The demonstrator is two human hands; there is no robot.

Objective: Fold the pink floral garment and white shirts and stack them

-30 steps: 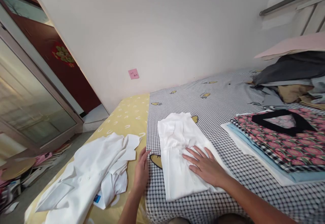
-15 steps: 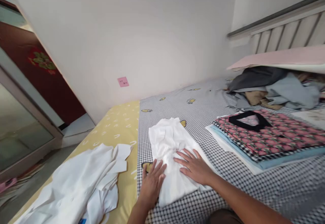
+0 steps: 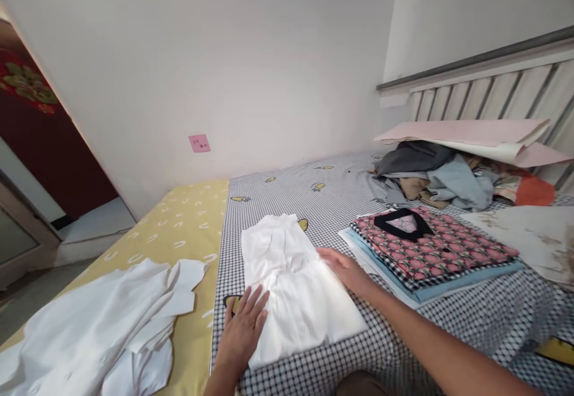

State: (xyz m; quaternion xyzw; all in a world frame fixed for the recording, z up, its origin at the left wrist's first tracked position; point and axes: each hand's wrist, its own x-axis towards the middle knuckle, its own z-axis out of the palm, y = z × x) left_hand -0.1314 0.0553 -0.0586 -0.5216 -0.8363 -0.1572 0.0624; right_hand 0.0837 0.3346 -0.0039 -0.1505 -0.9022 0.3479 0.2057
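A white garment (image 3: 296, 300), folded into a long panel with gathers across its middle, lies flat on the checked bedsheet (image 3: 278, 192). My left hand (image 3: 244, 321) rests on its left edge, fingers spread over the cloth. At the right edge of the garment is my right hand (image 3: 343, 267), fingers stretched out along the border and holding nothing. Left of these, on the yellow part of the bedding (image 3: 188, 216), lies a loose white shirt (image 3: 94, 324) with buttons down its front.
A stack of folded clothes, topped by a pink patterned garment (image 3: 457, 249) with a black neckline, sits to the right. Behind it are crumpled clothes (image 3: 461, 180) under a pink sheet (image 3: 466, 131). A radiator (image 3: 493, 103) and a wall (image 3: 269, 73) bound the bed.
My right hand has slid from the middle of the white garment out to its right edge. My left hand stays on the left edge. The view has turned to the right.
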